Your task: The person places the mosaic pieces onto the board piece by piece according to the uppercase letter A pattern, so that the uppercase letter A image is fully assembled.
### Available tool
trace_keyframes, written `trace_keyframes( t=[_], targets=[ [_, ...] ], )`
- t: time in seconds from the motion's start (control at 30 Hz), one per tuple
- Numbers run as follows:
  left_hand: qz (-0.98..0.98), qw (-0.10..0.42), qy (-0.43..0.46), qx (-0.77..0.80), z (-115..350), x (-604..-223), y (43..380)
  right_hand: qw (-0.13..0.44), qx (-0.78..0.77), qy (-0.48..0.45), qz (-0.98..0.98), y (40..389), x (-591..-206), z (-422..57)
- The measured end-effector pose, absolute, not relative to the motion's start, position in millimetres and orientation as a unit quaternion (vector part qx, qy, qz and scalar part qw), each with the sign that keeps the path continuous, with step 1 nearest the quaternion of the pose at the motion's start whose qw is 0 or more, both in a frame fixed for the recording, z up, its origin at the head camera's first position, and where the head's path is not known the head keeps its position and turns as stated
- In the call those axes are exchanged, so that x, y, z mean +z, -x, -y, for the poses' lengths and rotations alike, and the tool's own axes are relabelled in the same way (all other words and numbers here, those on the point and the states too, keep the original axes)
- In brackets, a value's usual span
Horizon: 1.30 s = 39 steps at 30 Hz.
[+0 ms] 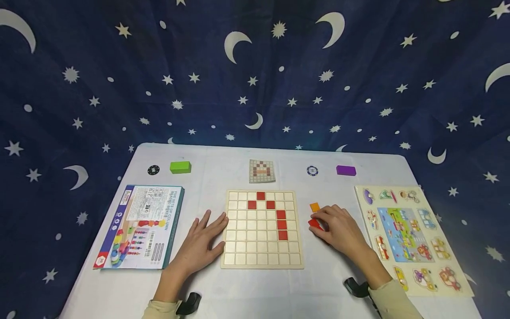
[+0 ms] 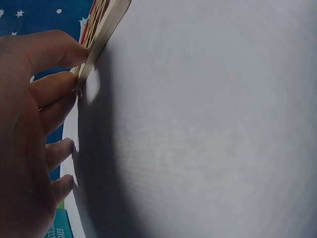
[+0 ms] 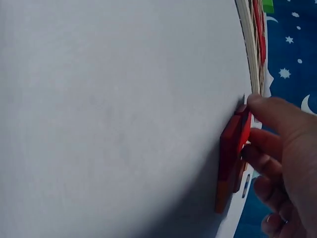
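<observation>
A wooden grid board (image 1: pixel 260 259) lies in the middle of the table, with several red square tiles (image 1: pixel 282 224) set in its cells, from the top centre down the right side. My left hand (image 1: pixel 199 246) rests beside the board's left edge, fingers spread, fingertips at the edge; the left wrist view shows the thumb and fingers against the board's side. Right of the board, my right hand (image 1: pixel 340 230) pinches a red tile (image 3: pixel 245 126) between thumb and fingers, low over the table. Other red and orange pieces lie under and beside it. One orange tile (image 1: pixel 314 207) shows just beyond the fingers.
Behind the board lies a small pattern card (image 1: pixel 261 165). A green block (image 1: pixel 180 167), a black chip (image 1: pixel 153 170), a blue-white chip (image 1: pixel 312 171) and a purple block (image 1: pixel 345 170) line the back. A flat box (image 1: pixel 149 204) lies left, a picture puzzle board (image 1: pixel 404 221) right.
</observation>
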State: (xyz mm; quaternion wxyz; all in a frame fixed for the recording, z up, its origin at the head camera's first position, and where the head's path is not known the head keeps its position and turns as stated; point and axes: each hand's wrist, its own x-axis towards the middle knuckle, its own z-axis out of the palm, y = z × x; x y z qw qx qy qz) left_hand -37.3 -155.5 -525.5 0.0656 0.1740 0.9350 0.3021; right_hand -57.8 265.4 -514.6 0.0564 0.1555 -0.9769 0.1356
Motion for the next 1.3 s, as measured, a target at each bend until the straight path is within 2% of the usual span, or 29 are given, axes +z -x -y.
trace_keyframes(
  t=[0.43,0.97,1.17,1.3],
  targets=[
    [-0.936,0.071,-0.169,0.302,154,-526,37,0.078,0.201,-0.138,0.967,66,-513,-247],
    [-0.939,0.083,-0.152,0.298,153,-526,35,0.016,0.210,-0.267,0.940,99,-510,-111],
    [-0.940,0.091,-0.154,0.290,153,-528,37,-0.002,0.216,-0.273,0.937,103,-516,-92],
    [-0.940,0.074,-0.158,0.293,155,-527,36,0.007,0.215,-0.280,0.936,105,-517,-89]
  ],
)
